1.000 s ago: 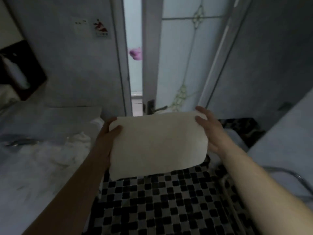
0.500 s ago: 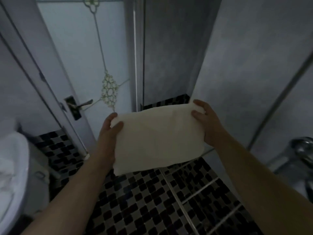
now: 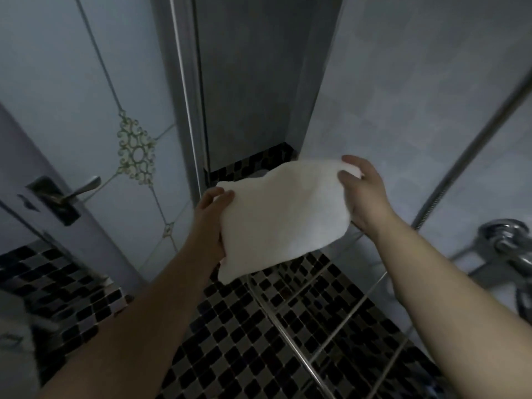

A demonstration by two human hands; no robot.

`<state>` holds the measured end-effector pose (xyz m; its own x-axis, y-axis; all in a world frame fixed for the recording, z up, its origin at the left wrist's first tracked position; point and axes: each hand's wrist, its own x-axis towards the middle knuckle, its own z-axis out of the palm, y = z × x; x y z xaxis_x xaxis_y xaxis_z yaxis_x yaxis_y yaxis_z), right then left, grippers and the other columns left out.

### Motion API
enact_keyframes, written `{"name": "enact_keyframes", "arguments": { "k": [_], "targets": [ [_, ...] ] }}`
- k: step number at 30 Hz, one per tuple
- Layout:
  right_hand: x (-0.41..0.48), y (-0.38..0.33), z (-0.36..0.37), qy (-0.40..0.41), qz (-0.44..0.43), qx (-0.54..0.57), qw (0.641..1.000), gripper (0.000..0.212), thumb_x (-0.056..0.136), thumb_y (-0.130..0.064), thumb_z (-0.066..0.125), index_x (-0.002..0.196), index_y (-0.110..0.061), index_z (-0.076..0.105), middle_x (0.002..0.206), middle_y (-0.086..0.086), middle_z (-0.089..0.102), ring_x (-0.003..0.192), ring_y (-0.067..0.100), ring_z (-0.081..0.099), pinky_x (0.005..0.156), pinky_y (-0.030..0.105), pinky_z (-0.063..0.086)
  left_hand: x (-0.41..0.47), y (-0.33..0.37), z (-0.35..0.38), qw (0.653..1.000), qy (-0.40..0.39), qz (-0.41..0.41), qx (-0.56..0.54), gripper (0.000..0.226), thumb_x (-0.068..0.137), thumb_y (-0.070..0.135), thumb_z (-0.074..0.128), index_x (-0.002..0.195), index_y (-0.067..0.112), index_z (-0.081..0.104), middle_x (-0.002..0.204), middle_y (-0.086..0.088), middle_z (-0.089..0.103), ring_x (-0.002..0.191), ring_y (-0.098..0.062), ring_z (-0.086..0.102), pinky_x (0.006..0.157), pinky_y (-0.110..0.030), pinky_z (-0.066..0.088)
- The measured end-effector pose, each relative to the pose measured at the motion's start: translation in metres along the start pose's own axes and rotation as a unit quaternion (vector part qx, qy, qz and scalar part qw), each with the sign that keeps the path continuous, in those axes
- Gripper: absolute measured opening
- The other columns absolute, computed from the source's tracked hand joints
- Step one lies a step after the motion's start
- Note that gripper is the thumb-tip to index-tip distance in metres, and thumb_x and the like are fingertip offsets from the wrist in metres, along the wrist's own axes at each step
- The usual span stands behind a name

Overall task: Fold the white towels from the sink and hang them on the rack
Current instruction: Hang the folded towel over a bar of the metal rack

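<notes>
A folded white towel (image 3: 283, 217) hangs in the air between my two hands, above the chrome rack (image 3: 290, 338). My left hand (image 3: 211, 220) grips the towel's left edge, thumb on top. My right hand (image 3: 364, 197) pinches its upper right corner, close to the grey tiled wall. The towel sags a little in the middle. The rack's thin chrome bars run diagonally below the towel, from its lower edge toward the bottom right. The sink is out of view.
A door with a metal handle (image 3: 64, 194) stands at the left. A chrome shower mixer (image 3: 506, 243) and hose (image 3: 472, 145) are mounted on the right wall. Black-and-white mosaic floor (image 3: 230, 341) lies below.
The view has swung right from the sink and door toward the shower corner. Both hands carried the towel along, now over the rack bars and nearer the right wall.
</notes>
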<state>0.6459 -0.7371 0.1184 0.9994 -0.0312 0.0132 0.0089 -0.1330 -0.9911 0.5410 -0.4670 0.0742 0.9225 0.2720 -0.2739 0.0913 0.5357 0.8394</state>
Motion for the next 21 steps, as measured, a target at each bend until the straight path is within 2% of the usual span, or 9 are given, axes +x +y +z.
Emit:
{"name": "enact_keyframes", "arguments": {
  "k": [6, 10, 13, 15, 18, 20, 21],
  "targets": [
    [0.027, 0.005, -0.013, 0.045, 0.022, 0.033, 0.998, 0.026, 0.084, -0.026, 0.066, 0.099, -0.047, 0.069, 0.116, 0.004, 0.069, 0.102, 0.024, 0.070, 0.084, 0.043, 0.061, 0.027, -0.015, 0.026, 0.999, -0.035, -0.014, -0.014, 0.018, 0.077, 0.028, 0.074, 0.069, 0.032, 0.058, 0.087, 0.004, 0.073, 0.089, -0.030, 0.064, 0.063, -0.048, 0.058],
    [0.062, 0.010, -0.013, 0.016, 0.022, 0.030, 0.999, 0.024, 0.086, -0.024, 0.067, 0.100, -0.044, 0.069, 0.115, 0.006, 0.069, 0.096, 0.022, 0.071, 0.077, 0.041, 0.061, 0.050, -0.022, 0.030, 1.000, -0.016, -0.003, -0.019, 0.016, 0.079, 0.030, 0.073, 0.073, 0.031, 0.058, 0.088, 0.003, 0.072, 0.088, -0.030, 0.065, 0.066, -0.051, 0.058],
    [0.091, 0.020, -0.009, -0.022, 0.034, 0.020, 0.999, 0.024, 0.086, -0.027, 0.069, 0.105, -0.042, 0.070, 0.119, 0.005, 0.066, 0.106, 0.025, 0.066, 0.086, 0.043, 0.060, 0.066, -0.032, 0.028, 1.000, 0.008, 0.014, -0.025, 0.011, 0.086, 0.029, 0.070, 0.085, 0.028, 0.059, 0.094, 0.000, 0.073, 0.082, -0.023, 0.071, 0.064, -0.044, 0.058],
    [0.108, 0.033, -0.004, -0.039, 0.047, 0.015, 0.998, 0.022, 0.087, -0.029, 0.070, 0.104, -0.043, 0.070, 0.121, 0.003, 0.063, 0.108, 0.024, 0.064, 0.089, 0.040, 0.058, 0.075, -0.043, 0.024, 0.998, 0.023, 0.016, -0.050, 0.011, 0.092, 0.026, 0.068, 0.098, 0.023, 0.059, 0.102, -0.003, 0.074, 0.085, -0.019, 0.072, 0.067, -0.041, 0.059],
    [0.126, 0.066, 0.005, -0.057, 0.099, 0.007, 0.993, 0.019, 0.092, -0.026, 0.069, 0.105, -0.040, 0.068, 0.117, 0.000, 0.060, 0.103, 0.022, 0.063, 0.076, 0.032, 0.059, 0.086, -0.069, 0.018, 0.997, 0.035, 0.001, -0.068, 0.009, 0.096, 0.023, 0.065, 0.102, 0.022, 0.059, 0.109, -0.005, 0.073, 0.090, -0.018, 0.072, 0.070, -0.037, 0.059],
    [0.128, 0.090, 0.008, -0.070, 0.136, -0.018, 0.988, 0.018, 0.094, -0.025, 0.068, 0.107, -0.037, 0.066, 0.114, -0.003, 0.058, 0.100, 0.020, 0.062, 0.065, 0.027, 0.058, 0.083, -0.089, 0.011, 0.996, 0.058, -0.023, -0.062, 0.004, 0.097, 0.022, 0.064, 0.098, 0.024, 0.060, 0.103, 0.000, 0.075, 0.085, -0.014, 0.073, 0.066, -0.034, 0.059],
    [0.128, 0.101, 0.006, -0.076, 0.156, -0.033, 0.984, 0.017, 0.094, -0.026, 0.067, 0.107, -0.038, 0.065, 0.115, -0.002, 0.057, 0.099, 0.022, 0.061, 0.065, 0.029, 0.058, 0.080, -0.098, 0.008, 0.996, 0.066, -0.037, -0.053, 0.005, 0.097, 0.022, 0.062, 0.099, 0.024, 0.058, 0.102, 0.000, 0.074, 0.084, -0.015, 0.073, 0.064, -0.034, 0.058]
  ]
}}
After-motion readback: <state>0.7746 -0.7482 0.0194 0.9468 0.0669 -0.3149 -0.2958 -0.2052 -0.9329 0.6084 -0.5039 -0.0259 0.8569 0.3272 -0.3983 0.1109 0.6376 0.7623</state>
